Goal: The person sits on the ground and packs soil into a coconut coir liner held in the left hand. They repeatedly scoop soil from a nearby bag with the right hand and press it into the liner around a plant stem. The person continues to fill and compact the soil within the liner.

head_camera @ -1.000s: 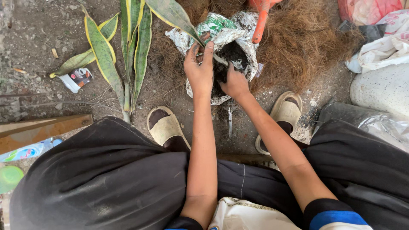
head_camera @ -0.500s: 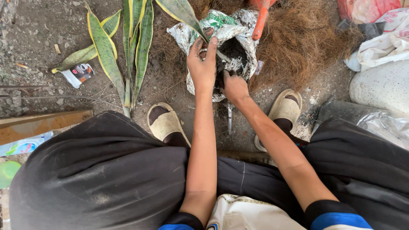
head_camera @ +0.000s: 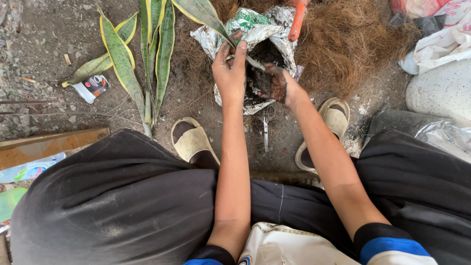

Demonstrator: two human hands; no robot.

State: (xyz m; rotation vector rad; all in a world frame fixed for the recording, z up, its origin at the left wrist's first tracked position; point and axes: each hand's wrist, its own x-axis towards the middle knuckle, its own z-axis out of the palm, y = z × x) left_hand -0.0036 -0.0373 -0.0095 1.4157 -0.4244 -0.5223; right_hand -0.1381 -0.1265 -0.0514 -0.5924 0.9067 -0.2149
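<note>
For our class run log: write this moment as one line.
left hand: holds leaf | right hand: in soil bag, scooping | sandals: on ground

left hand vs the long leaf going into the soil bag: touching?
Touching. The head view shows the left hand with its fingers closed round the base of the leaf at the mouth of the soil bag; no gap shows.

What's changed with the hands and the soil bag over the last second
The right hand, earlier pressed palm down into the soil bag, has lifted and now shows a soil-covered palm. The left hand kept its grip on the leaf at the bag's edge. The loose leaves, sandals and coconut fibre stayed put.
</note>
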